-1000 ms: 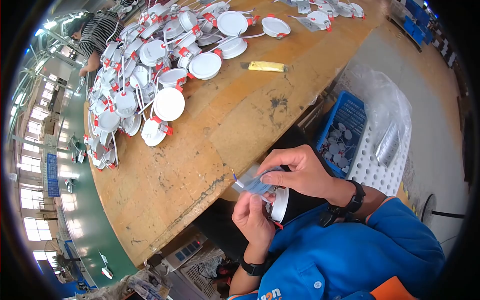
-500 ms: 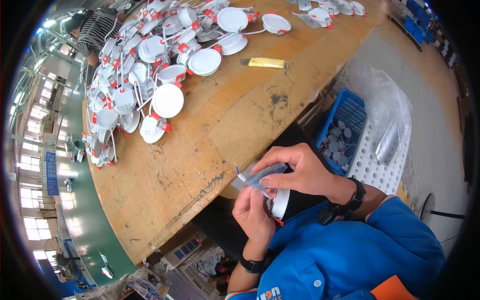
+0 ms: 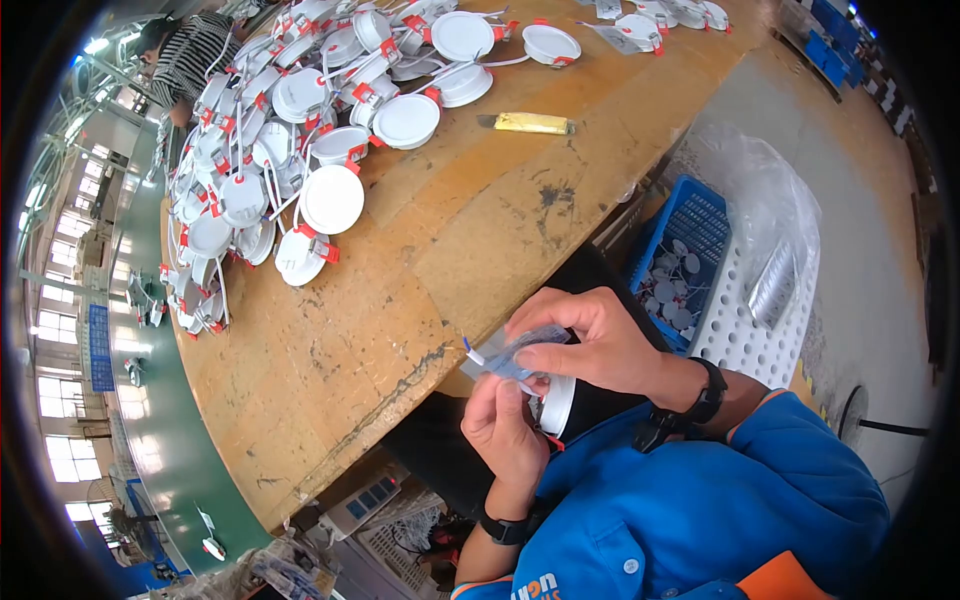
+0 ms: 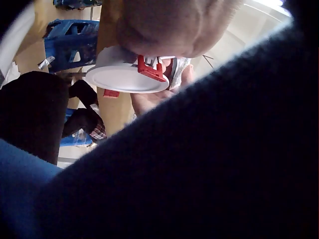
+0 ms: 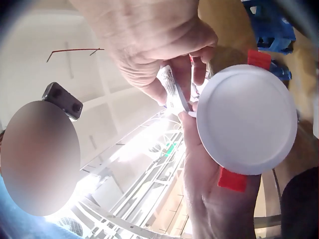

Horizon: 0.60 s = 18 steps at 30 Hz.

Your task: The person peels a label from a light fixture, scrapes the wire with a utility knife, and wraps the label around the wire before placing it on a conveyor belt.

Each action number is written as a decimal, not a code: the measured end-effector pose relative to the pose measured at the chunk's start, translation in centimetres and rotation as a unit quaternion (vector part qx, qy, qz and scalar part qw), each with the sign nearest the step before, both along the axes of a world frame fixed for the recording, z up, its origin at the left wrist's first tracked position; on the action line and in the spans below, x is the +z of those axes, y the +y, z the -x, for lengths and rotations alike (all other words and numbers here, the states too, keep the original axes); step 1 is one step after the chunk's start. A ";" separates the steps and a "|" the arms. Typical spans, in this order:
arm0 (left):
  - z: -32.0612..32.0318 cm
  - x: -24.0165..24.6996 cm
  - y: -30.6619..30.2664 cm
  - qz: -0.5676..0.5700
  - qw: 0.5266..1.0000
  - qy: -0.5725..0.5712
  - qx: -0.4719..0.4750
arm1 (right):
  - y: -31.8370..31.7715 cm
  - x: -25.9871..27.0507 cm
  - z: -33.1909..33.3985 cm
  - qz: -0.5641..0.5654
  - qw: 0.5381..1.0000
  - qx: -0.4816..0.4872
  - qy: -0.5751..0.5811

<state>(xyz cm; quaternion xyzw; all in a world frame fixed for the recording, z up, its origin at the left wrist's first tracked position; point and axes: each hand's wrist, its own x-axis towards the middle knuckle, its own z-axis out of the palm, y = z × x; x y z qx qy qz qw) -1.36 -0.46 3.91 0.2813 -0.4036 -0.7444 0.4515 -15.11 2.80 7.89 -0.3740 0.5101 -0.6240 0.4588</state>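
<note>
My right hand [image 3: 595, 345] pinches a bluish-grey printed packet [image 3: 522, 352] between thumb and fingers. Just below it, my left hand [image 3: 505, 430] has thumb and forefinger closed at the packet's lower edge, on the white cable of a round downlight. That downlight [image 3: 556, 405] hangs beside the hands over the lap; its white face [image 5: 246, 119] and red spring clips show in the right wrist view. A stripped cable end with a blue wire [image 3: 468, 345] pokes out past the packet. In the left wrist view, a red clip [image 4: 151, 69] sits under the left hand [image 4: 179, 27].
Many white downlights [image 3: 330, 198] with red clips are heaped on the wooden table [image 3: 400, 300]. A yellow-handled cutter [image 3: 532, 123] lies farther right. Beside the table stand a blue crate [image 3: 705, 215] of white discs and a perforated white board [image 3: 750, 340]. Another person [image 3: 195, 60] is at the far left.
The packet tilts and flexes slightly between the fingers, and the cable end shifts a little. Both hands keep nearly the same place and hold.
</note>
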 end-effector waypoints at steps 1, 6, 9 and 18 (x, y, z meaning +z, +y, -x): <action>0.0 0.0 0.0 0.000 1.000 -0.001 0.005 | 0.0 0.2 0.2 0.009 0.999 0.001 0.032; 0.0 0.1 -0.1 0.011 1.000 -0.007 0.017 | 0.0 -0.2 0.4 0.020 0.992 0.005 0.125; 0.2 0.3 -0.1 0.008 1.000 -0.002 0.022 | 0.1 -0.1 0.3 -0.033 0.998 0.030 0.052; 0.2 0.4 0.0 0.001 1.000 0.008 0.028 | 0.0 -0.9 -0.2 0.029 0.994 -0.011 0.107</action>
